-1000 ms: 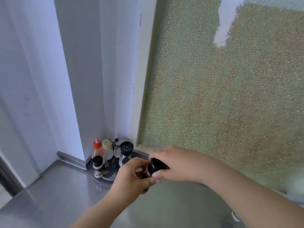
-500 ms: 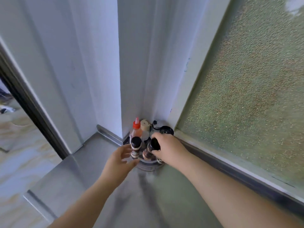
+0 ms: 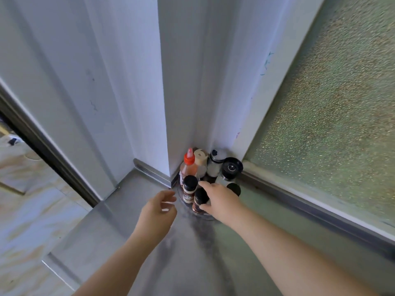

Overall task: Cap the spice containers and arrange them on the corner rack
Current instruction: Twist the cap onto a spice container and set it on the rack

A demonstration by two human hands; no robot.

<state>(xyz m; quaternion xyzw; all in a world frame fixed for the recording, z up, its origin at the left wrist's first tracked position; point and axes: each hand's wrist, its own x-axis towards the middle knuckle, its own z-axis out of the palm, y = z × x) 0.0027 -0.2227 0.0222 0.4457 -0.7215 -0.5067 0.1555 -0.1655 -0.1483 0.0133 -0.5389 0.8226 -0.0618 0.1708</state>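
A round corner rack (image 3: 207,216) sits on the steel counter where the walls meet. On it stand a red-capped sauce bottle (image 3: 189,167), a beige-lidded container (image 3: 201,160), a white shaker (image 3: 214,166), a black-topped grinder (image 3: 231,168) and a black-capped spice jar (image 3: 189,189). A second black-capped spice jar (image 3: 198,199) stands at the rack's front. My right hand (image 3: 221,200) is right beside it, index and thumb spread, the thumb touching its side. My left hand (image 3: 157,212) hovers left of the rack, fingers loosely curled, holding nothing. Another black cap (image 3: 234,189) shows behind my right hand.
White wall panels (image 3: 128,92) close the corner behind the rack. A frosted window (image 3: 331,124) with a metal sill runs along the right. The steel counter (image 3: 192,263) stretches toward me, and its left edge drops to a tiled floor (image 3: 32,210).
The spice jar I held in both hands went onto the rack's front. My left hand let go first, and my right hand's grip on its cap has now loosened.
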